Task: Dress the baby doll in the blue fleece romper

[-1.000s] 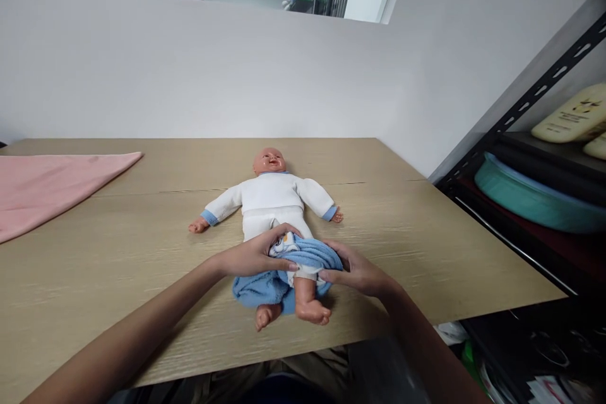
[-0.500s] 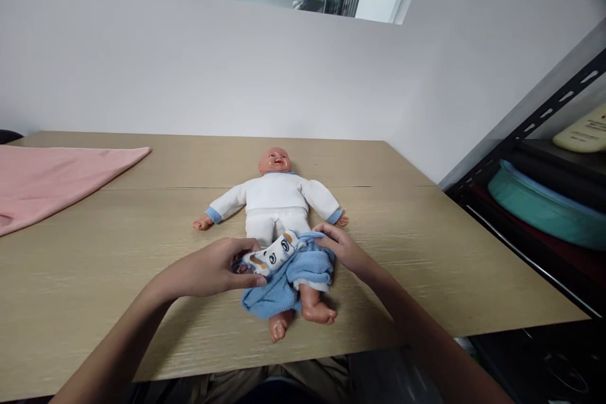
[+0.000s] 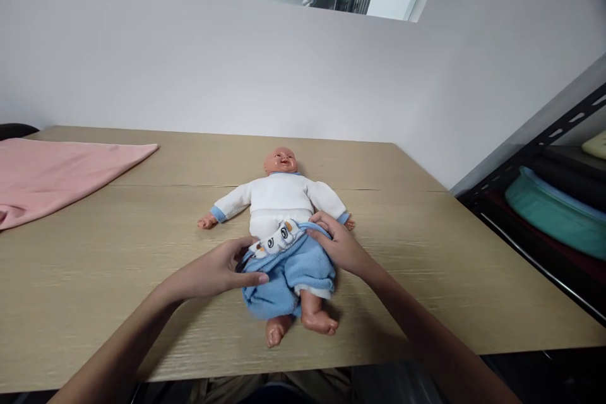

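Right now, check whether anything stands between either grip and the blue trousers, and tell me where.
Nothing visible does. The left grip holds the blue trousers by one side of the patterned waistband, and the right grip pinches the other. The pink cloth lies apart, on the left of the table.

Table [image 3: 118, 252], one; doll [image 3: 281, 192], one; trousers [image 3: 307, 268], one pair; person's hands [image 3: 213, 270] [image 3: 348, 247], two; cloth [image 3: 61, 170], one; basin [image 3: 553, 214], one; doll's feet [image 3: 319, 322] [image 3: 278, 331], two.

No legible text, labels, brands, numbers or signs.
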Demonstrator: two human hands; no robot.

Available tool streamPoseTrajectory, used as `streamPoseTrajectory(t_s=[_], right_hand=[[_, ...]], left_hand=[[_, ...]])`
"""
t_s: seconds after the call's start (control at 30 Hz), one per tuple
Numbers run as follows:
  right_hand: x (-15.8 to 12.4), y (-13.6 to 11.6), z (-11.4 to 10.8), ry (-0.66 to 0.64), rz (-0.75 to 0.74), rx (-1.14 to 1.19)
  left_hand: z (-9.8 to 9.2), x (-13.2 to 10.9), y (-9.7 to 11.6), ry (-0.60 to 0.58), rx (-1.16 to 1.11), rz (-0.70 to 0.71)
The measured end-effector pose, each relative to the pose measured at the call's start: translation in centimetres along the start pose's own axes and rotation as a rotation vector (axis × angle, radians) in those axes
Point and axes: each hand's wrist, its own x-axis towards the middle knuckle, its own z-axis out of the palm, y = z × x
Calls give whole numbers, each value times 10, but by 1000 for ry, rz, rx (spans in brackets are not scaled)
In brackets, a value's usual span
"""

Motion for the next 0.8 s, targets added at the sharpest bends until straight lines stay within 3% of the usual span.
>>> streamPoseTrajectory(t_s=[0.07,0.17,0.23,0.5,0.67,0.73,0.8], right_hand=[[-2,5,2,77,-71,-107],[-5,8,3,159,-185,-168],[-3,10,5,170,-177,-136],[50,34,10,287,-67,-51],[48,23,2,267,-89,-50],[49,18,1,264,-85,-56],[58,17,3,270,-52,-42]], left_hand=[[0,-1,-6,29,37,20],[2,0,-10,205,129,137],[4,7,-11,280,118,153],[-5,77,-23,360,-221,16],[-17,79,-24,435,-85,171],[-18,82,-24,466,-151,170],[-18,92,-23,424,-326,112]])
